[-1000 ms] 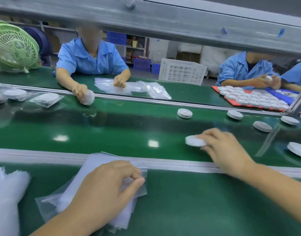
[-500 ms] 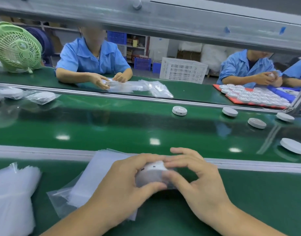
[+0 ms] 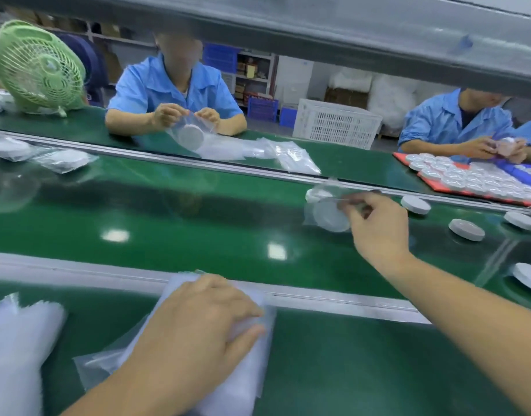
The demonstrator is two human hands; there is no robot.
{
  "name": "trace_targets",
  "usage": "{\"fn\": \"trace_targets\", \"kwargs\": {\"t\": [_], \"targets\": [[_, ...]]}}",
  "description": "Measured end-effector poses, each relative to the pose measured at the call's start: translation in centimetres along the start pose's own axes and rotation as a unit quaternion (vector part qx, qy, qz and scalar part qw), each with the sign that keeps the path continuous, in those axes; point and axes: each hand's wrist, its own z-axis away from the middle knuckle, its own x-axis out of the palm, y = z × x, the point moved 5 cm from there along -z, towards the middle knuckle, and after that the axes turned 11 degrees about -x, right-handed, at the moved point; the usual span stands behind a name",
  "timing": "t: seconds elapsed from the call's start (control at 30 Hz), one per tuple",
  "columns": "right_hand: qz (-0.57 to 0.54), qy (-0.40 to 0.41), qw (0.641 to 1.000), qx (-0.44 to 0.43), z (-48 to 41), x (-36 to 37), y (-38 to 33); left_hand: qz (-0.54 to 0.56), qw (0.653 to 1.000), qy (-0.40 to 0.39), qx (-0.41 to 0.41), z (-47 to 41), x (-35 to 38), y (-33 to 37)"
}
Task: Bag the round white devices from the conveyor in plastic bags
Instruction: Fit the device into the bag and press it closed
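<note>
Centre right, our right hand (image 3: 378,232) pinches one bagged device (image 3: 328,216) above the conveyor (image 3: 168,223); lower centre, our left hand (image 3: 195,322) grips the bag stack (image 3: 243,385); loose devices (image 3: 466,230) at right await bagging.

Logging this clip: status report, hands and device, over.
Left hand pinching bag stack. Right hand holding bagged device over belt. Loose devices beside it, nothing blocking.
</note>
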Motion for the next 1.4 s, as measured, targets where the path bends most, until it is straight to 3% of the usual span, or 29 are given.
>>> {"fn": "trace_targets", "kwargs": {"t": [0.07,0.1,0.2,0.23,0.3,0.4,0.6,0.8,0.97,1.4], "targets": [[0.059,0.013,0.998,0.025,-2.9,1.8,3.8,0.006,0.999,-0.027,0.022,0.2,0.4,0.2],[0.087,-0.021,0.994,0.055,-3.7,3.2,5.9,0.015,0.999,-0.030,0.033,0.3,0.7,0.4],[0.148,-0.249,0.944,0.158,-3.1,7.3,9.5,0.045,0.997,-0.035,0.056,0.3,1.0,0.9],[0.150,-0.285,0.934,0.156,-2.7,8.0,9.2,0.047,0.997,-0.030,0.060,0.3,1.0,0.9],[0.155,-0.263,0.947,0.106,-2.5,8.2,6.9,0.039,0.997,-0.022,0.065,0.3,1.1,0.9],[0.145,-0.193,0.969,-0.052,0.0,6.7,0.6,0.008,0.997,-0.026,0.074,0.4,1.3,1.2],[-0.076,-0.273,0.938,-0.201,12.1,3.2,-10.2,-0.045,0.996,-0.023,0.068,0.3,1.3,1.9],[-0.096,-0.294,0.945,-0.110,16.0,1.9,-9.9,-0.035,0.997,-0.047,0.039,0.5,1.6,1.1],[-0.088,-0.332,0.933,-0.109,16.1,1.7,-10.4,-0.032,0.998,-0.044,0.012,0.3,1.0,1.5],[-0.104,-0.291,0.949,-0.057,15.6,1.7,-9.3,0.036,0.997,-0.025,-0.061,0.3,1.1,0.1]]}}
